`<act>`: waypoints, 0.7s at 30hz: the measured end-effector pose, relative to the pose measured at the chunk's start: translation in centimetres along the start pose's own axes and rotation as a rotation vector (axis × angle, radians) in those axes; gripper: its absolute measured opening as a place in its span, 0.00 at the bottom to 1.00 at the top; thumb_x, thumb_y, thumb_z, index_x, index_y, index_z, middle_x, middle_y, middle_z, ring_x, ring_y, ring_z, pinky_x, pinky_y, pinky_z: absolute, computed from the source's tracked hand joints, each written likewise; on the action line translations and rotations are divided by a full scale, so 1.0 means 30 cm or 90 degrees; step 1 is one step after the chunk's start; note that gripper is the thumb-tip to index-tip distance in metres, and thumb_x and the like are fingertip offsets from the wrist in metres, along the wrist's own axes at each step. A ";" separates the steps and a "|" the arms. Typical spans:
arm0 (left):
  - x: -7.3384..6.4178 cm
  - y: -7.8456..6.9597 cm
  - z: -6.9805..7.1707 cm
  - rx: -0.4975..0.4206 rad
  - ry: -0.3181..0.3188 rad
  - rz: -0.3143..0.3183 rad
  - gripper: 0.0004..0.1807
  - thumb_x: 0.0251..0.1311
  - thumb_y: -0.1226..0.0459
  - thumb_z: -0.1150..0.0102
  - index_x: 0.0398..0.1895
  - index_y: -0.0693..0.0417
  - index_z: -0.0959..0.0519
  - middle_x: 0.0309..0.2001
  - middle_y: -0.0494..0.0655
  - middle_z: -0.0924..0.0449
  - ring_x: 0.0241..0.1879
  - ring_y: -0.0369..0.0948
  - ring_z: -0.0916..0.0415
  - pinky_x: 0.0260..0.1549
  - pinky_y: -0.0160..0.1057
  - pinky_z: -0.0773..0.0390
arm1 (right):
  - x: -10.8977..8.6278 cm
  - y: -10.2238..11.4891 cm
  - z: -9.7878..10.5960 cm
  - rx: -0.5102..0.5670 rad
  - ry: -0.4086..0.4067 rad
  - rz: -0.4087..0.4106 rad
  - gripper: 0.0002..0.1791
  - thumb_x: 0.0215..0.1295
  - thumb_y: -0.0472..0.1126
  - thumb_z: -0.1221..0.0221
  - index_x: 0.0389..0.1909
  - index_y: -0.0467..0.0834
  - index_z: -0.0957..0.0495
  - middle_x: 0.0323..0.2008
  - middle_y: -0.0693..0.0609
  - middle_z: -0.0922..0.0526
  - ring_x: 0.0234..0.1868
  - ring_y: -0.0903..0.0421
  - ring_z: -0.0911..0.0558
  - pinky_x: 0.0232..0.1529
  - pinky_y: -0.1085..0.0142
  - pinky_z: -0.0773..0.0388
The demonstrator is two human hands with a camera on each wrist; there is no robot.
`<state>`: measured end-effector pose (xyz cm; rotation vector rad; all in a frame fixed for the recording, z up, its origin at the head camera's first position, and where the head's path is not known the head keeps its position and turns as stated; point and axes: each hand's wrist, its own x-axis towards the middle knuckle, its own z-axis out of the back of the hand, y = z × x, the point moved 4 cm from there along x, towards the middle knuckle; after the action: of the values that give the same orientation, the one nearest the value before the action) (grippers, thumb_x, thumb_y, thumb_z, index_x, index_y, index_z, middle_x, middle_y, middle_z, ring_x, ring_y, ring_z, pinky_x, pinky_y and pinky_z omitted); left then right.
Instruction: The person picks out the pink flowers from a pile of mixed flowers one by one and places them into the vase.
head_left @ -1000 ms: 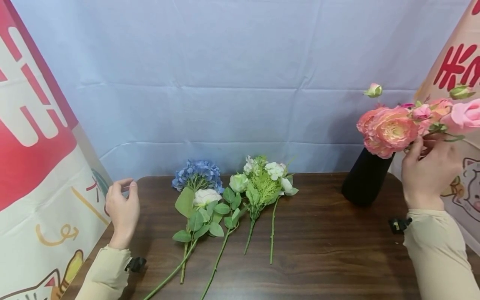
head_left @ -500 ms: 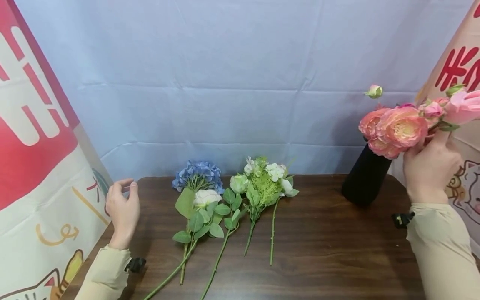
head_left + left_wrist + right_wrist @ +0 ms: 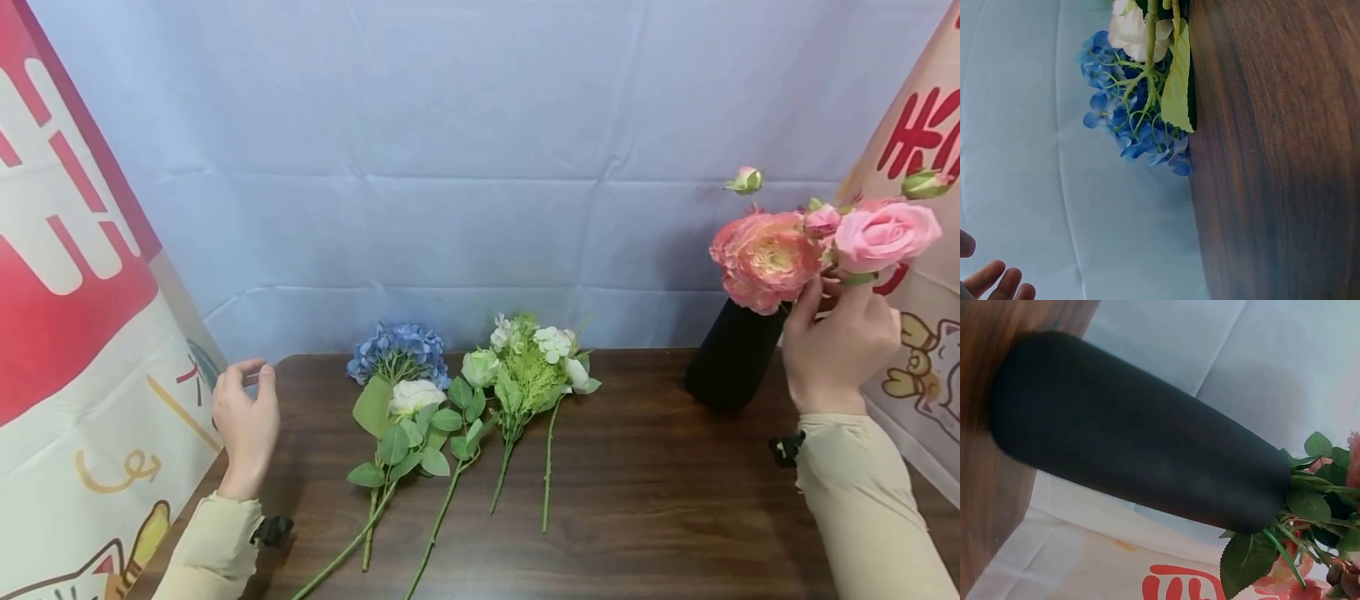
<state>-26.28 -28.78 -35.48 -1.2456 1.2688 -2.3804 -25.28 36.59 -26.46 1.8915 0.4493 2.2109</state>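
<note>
A black vase (image 3: 733,354) stands on the table at the right, filled with peach-pink flowers (image 3: 772,254). Beside its mouth my right hand (image 3: 840,350) pinches a pink rose (image 3: 888,235) just under the bloom; the bloom partly covers the fingertips. In the right wrist view, leafy stems (image 3: 1310,500) come out of the vase's mouth, and a green leaf (image 3: 1247,562) hangs beside it. My left hand (image 3: 246,425) hovers by the table's left edge, fingers loosely bent and holding nothing. Its fingertips (image 3: 1007,284) show in the left wrist view, apart from the blue hydrangea (image 3: 1129,106).
On the table (image 3: 637,500) lie a blue hydrangea, a white rose (image 3: 415,398), a leafy green stem (image 3: 435,533), a green-and-white bunch (image 3: 528,379) and a white flower (image 3: 577,377). A pale blue cloth (image 3: 480,167) hangs behind; printed cloths (image 3: 67,350) stand at the sides.
My right hand and the pink rose have shifted left towards the vase, and the bloom now faces more forward. The peach flowers moved slightly left. The left hand stayed still.
</note>
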 end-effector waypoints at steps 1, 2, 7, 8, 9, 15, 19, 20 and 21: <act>0.001 0.000 0.000 -0.002 -0.001 0.000 0.16 0.66 0.59 0.51 0.46 0.64 0.23 0.45 0.61 0.25 0.49 0.56 0.30 0.50 0.53 0.38 | 0.001 0.000 -0.001 -0.003 0.006 0.002 0.25 0.72 0.53 0.57 0.52 0.37 0.28 0.37 0.31 0.19 0.40 0.30 0.24 0.45 0.39 0.33; 0.002 -0.001 0.001 -0.003 -0.002 -0.001 0.16 0.66 0.60 0.51 0.46 0.64 0.23 0.44 0.61 0.25 0.48 0.56 0.30 0.50 0.53 0.38 | 0.002 0.000 -0.002 -0.006 0.014 -0.001 0.25 0.72 0.53 0.57 0.52 0.36 0.29 0.37 0.30 0.20 0.40 0.29 0.24 0.45 0.39 0.33; 0.007 -0.003 0.005 0.000 -0.014 -0.001 0.15 0.65 0.61 0.50 0.46 0.64 0.23 0.44 0.62 0.25 0.48 0.57 0.30 0.49 0.52 0.37 | 0.011 -0.004 -0.010 -0.023 0.043 -0.013 0.25 0.72 0.52 0.58 0.50 0.33 0.29 0.32 0.26 0.24 0.35 0.25 0.28 0.36 0.34 0.37; 0.008 -0.002 0.005 0.002 -0.016 -0.002 0.15 0.65 0.61 0.50 0.46 0.65 0.23 0.44 0.63 0.25 0.48 0.57 0.30 0.49 0.52 0.37 | 0.011 -0.005 -0.012 -0.028 0.052 -0.022 0.26 0.72 0.53 0.59 0.50 0.33 0.30 0.32 0.26 0.24 0.34 0.24 0.28 0.34 0.34 0.38; 0.009 -0.002 0.006 0.003 -0.018 -0.003 0.15 0.65 0.62 0.50 0.46 0.65 0.23 0.44 0.63 0.24 0.48 0.57 0.30 0.49 0.51 0.37 | 0.012 -0.006 -0.013 -0.034 0.057 -0.029 0.27 0.72 0.54 0.59 0.51 0.33 0.30 0.33 0.27 0.23 0.34 0.24 0.28 0.34 0.35 0.38; 0.014 0.001 0.006 0.001 -0.022 -0.005 0.14 0.64 0.62 0.49 0.45 0.65 0.22 0.44 0.63 0.24 0.47 0.57 0.30 0.49 0.52 0.37 | 0.004 -0.015 -0.016 -0.066 0.023 -0.082 0.30 0.70 0.60 0.61 0.54 0.39 0.30 0.41 0.34 0.17 0.40 0.30 0.23 0.40 0.40 0.34; 0.013 0.004 0.006 0.003 -0.024 -0.007 0.14 0.64 0.62 0.49 0.45 0.65 0.22 0.43 0.63 0.24 0.47 0.56 0.30 0.48 0.51 0.36 | -0.006 -0.017 -0.023 -0.055 -0.001 -0.093 0.28 0.69 0.60 0.59 0.53 0.40 0.29 0.40 0.36 0.16 0.42 0.33 0.22 0.44 0.41 0.32; 0.013 0.004 0.006 0.003 -0.024 -0.008 0.14 0.64 0.62 0.49 0.45 0.65 0.22 0.43 0.63 0.24 0.47 0.56 0.30 0.48 0.51 0.36 | -0.006 -0.015 -0.026 -0.056 0.001 -0.096 0.28 0.69 0.59 0.59 0.53 0.41 0.29 0.41 0.36 0.16 0.42 0.33 0.22 0.45 0.41 0.32; 0.013 0.003 0.007 0.004 -0.024 -0.008 0.14 0.65 0.62 0.50 0.45 0.65 0.22 0.43 0.63 0.24 0.47 0.56 0.29 0.48 0.51 0.36 | -0.004 -0.012 -0.029 -0.058 0.002 -0.097 0.28 0.69 0.59 0.59 0.54 0.41 0.29 0.41 0.37 0.16 0.42 0.32 0.22 0.44 0.41 0.32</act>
<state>-26.40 -29.16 -35.26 -1.2942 1.2453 -2.3550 -26.13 36.80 -26.83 1.7473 0.4676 2.1003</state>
